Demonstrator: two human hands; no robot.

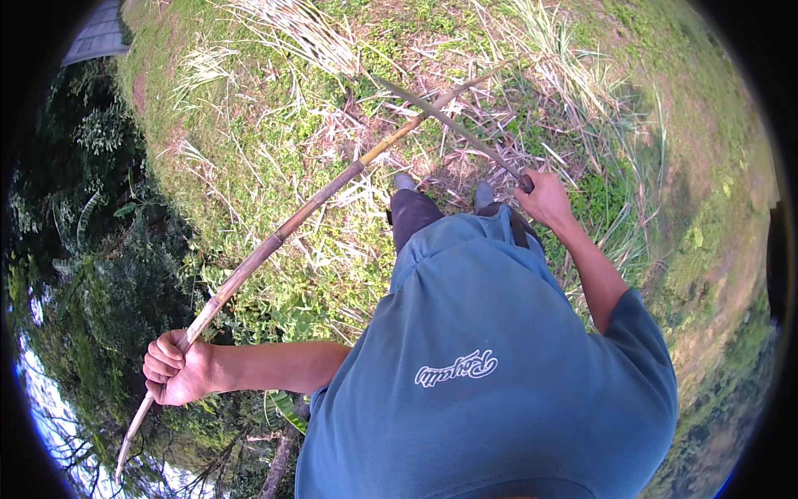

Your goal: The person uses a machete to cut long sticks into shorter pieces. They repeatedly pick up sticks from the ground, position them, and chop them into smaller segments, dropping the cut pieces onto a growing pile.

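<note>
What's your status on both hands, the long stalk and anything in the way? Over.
Left hand closed around long stalk; right hand gripping dark-handled blade. Blade crosses stalk in view, contact unclear. Loose pale stalks ahead, none blocking either hand.

Open daylight lit the grass (158,87) brightly, washing it pale in patches — while the trees (108,258) on the left sank into deep shade. Sky (40,391) glared white through them. The pole (274,239) read clearly; the right side looked hazy — and fisheye distortion bent the edges.
</note>
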